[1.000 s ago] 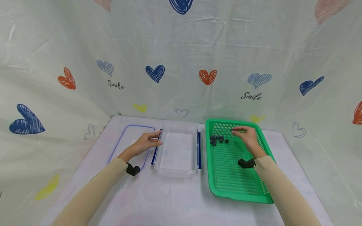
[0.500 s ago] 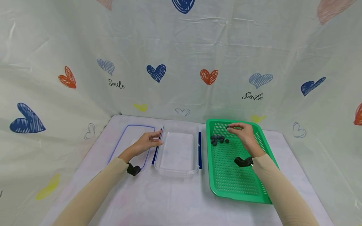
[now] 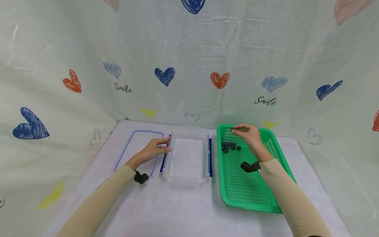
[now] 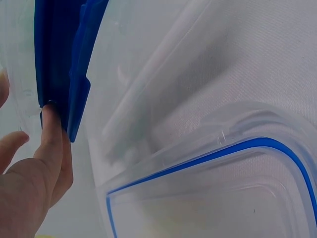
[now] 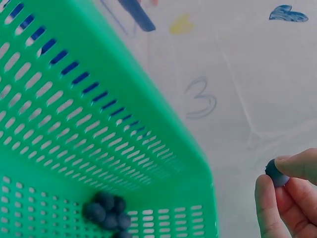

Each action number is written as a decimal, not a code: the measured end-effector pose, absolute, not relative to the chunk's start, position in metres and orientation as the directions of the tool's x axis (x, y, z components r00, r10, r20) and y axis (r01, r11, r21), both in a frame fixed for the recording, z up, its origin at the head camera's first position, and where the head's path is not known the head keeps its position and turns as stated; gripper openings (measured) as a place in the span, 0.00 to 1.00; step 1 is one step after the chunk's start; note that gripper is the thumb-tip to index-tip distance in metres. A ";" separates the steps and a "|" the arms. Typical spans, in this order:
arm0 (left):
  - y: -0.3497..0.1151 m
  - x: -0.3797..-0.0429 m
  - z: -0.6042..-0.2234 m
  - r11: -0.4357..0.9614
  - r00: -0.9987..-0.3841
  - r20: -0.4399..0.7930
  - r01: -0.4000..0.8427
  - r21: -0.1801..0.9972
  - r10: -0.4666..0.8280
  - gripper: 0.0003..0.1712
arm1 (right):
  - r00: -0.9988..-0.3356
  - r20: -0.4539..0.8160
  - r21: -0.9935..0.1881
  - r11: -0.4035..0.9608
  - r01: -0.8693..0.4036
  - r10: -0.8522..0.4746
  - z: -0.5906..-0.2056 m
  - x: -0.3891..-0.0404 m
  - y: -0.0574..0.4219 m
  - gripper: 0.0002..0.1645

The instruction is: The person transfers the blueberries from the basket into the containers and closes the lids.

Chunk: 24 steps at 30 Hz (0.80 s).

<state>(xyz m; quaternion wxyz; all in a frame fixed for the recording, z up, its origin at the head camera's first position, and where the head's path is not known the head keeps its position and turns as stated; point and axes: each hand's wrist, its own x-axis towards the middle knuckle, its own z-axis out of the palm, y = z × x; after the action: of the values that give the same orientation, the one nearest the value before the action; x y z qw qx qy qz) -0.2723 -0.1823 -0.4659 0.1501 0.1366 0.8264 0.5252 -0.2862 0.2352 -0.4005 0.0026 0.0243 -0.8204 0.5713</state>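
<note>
Before me, the left hand (image 3: 151, 150) rests unclenched against the blue latch (image 4: 57, 54) of the clear container (image 3: 187, 158), while, near the far end of the green basket (image 3: 222, 171), the right hand (image 3: 250, 135) pinches a dark berry (image 5: 277, 174), best held with light pressure.

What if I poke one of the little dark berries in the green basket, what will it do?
It would probably roll, because the berries look round. The green basket has raised sides, so they'd likely stop it from escaping. It's probably light too, since the right hand holds one up just between thumb and fingers.
</note>
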 end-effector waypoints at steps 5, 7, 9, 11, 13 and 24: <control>-0.183 -0.273 -0.464 0.417 -0.921 -0.109 0.062 0.907 0.375 0.42 | -0.998 0.024 -0.946 0.320 -0.042 -0.060 -0.395 -0.289 0.221 0.26; -0.182 -0.273 -0.464 0.410 -0.920 -0.111 0.058 0.910 0.375 0.42 | -0.998 0.022 -0.949 0.311 -0.041 -0.066 -0.393 -0.290 0.216 0.26; -0.182 -0.273 -0.465 0.406 -0.919 -0.110 0.058 0.912 0.378 0.41 | -0.998 0.017 -0.950 0.309 -0.037 -0.067 -0.392 -0.290 0.211 0.26; -0.182 -0.273 -0.465 0.404 -0.919 -0.111 0.056 0.913 0.378 0.41 | -0.998 0.013 -0.950 0.311 -0.032 -0.063 -0.393 -0.292 0.207 0.25; -0.182 -0.273 -0.465 0.405 -0.918 -0.105 0.065 0.912 0.383 0.41 | -0.998 0.008 -0.952 0.305 -0.027 -0.064 -0.394 -0.294 0.202 0.24; -0.180 -0.268 -0.457 0.390 -0.916 -0.098 0.067 0.918 0.389 0.39 | -0.996 0.018 -0.965 0.260 -0.039 -0.085 -0.397 -0.298 0.178 0.19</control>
<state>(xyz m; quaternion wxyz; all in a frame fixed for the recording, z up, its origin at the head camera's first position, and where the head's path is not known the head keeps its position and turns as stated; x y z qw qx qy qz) -0.2681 -0.1799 -0.4570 0.1507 0.1392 0.8199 0.5345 -0.2984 0.1778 -0.3972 -0.0187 0.0392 -0.7934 0.6071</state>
